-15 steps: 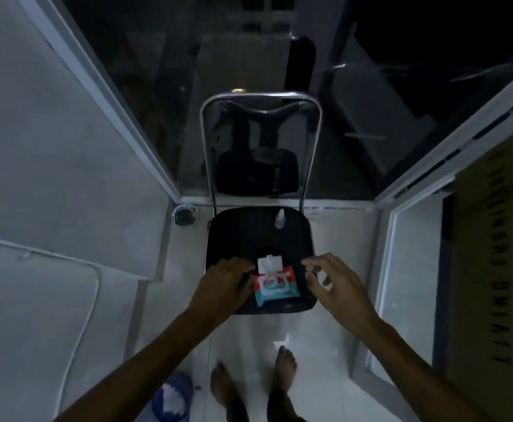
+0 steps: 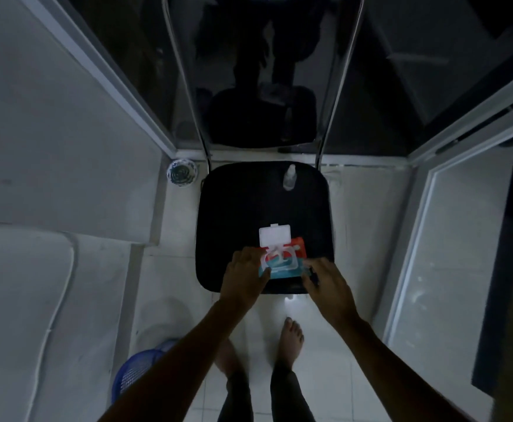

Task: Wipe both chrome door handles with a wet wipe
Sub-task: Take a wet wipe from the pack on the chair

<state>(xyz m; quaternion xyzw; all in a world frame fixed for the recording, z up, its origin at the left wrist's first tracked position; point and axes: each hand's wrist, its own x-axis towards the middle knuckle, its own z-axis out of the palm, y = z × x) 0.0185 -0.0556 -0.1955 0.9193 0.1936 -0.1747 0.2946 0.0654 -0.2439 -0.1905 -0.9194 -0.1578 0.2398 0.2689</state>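
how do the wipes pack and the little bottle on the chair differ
The wipes pack lies flat at the front of the seat, red and teal, with its white lid flipped open; the bottle stands upright near the back, pale and much smaller. The left hand and right hand touch the pack; nothing touches the bottle. Both rest on the black seat.

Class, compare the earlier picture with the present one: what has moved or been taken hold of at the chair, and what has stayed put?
The right hand has closed in from beside the wipes pack onto its right end. The left hand stays at the pack's left end. The camera has dipped closer. The pack, its white lid open, and the small bottle stay put on the chair seat.
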